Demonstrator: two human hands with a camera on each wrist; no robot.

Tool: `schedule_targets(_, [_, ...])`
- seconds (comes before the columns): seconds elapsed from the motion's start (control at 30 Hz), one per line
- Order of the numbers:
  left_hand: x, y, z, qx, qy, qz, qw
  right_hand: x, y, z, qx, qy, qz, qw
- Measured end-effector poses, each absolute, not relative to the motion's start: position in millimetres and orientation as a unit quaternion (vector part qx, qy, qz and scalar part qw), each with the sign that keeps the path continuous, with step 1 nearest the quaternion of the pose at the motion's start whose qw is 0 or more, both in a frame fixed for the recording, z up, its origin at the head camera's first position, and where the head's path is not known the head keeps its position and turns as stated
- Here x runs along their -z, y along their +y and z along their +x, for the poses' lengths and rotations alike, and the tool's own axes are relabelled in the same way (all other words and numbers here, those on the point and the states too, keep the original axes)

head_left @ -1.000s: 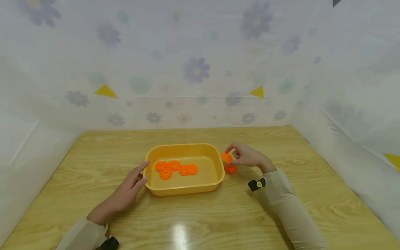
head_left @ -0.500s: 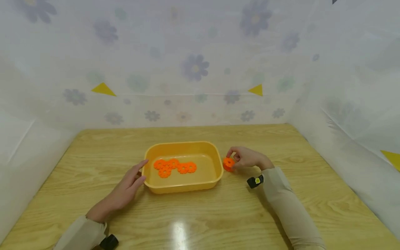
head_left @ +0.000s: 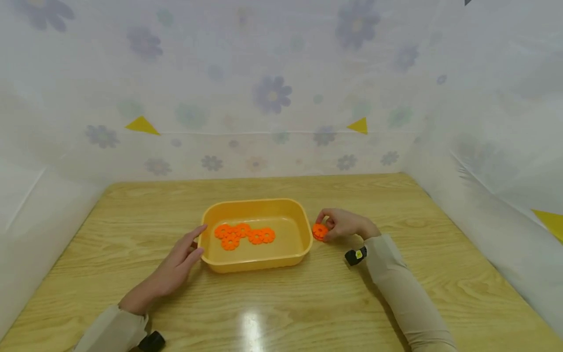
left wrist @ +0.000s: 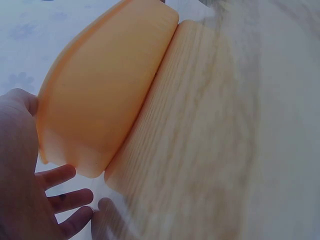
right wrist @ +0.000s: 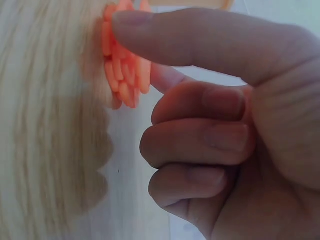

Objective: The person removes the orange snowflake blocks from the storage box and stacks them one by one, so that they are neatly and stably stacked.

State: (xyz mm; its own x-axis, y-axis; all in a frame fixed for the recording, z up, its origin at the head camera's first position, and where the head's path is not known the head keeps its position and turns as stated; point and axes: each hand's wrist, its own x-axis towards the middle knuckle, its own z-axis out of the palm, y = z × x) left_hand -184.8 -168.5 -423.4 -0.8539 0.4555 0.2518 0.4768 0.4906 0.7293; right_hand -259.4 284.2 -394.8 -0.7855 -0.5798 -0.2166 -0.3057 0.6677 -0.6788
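A small stack of orange flower-shaped discs [head_left: 320, 231] is just right of the yellow tray [head_left: 255, 268]; I have it pinched between thumb and index finger of the right hand [head_left: 345, 223]. The layers look loose and slightly offset, so an uneven squeeze could shed one onto the table [head_left: 308, 303] beside the tray. Flat orange pieces [head_left: 251, 237] lie inside the tray. At its left end, the left hand [head_left: 171, 271] touches the rim with relaxed fingers, not grasping; I judge a careless push there could slide the tray into the stack.
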Motion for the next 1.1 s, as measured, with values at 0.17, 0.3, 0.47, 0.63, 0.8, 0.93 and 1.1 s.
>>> schedule_targets(0.17, [422, -169, -184, 0.428, -0.863, -0.269, 0.01, 391, 282, -258, 0.322, 0.886, -0.25, 0.221])
schedule_targets(0.3, [422, -170, -183, 0.428, -0.863, -0.267, 0.013, 388, 280, -260, 0.32, 0.884, -0.252, 0.228])
schedule_targets(0.47, [421, -171, -183, 0.429, -0.863, -0.266, 0.015, 388, 279, -260, 0.321, 0.883, -0.25, 0.234])
schedule_targets(0.63, [422, -170, -184, 0.429, -0.863, -0.266, 0.007, 392, 282, -256, 0.323, 0.879, -0.245, 0.249])
schedule_targets(0.8, [420, -169, -185, 0.428, -0.863, -0.269, 0.011, 394, 284, -256, 0.324, 0.882, -0.248, 0.236])
schedule_targets(0.93, [420, -168, -184, 0.432, -0.86, -0.271, 0.008, 397, 284, -258, 0.32, 0.888, -0.237, 0.233])
schedule_targets(1.1, [420, -168, -183, 0.431, -0.862, -0.268, 0.005, 400, 283, -258, 0.318, 0.892, -0.232, 0.222])
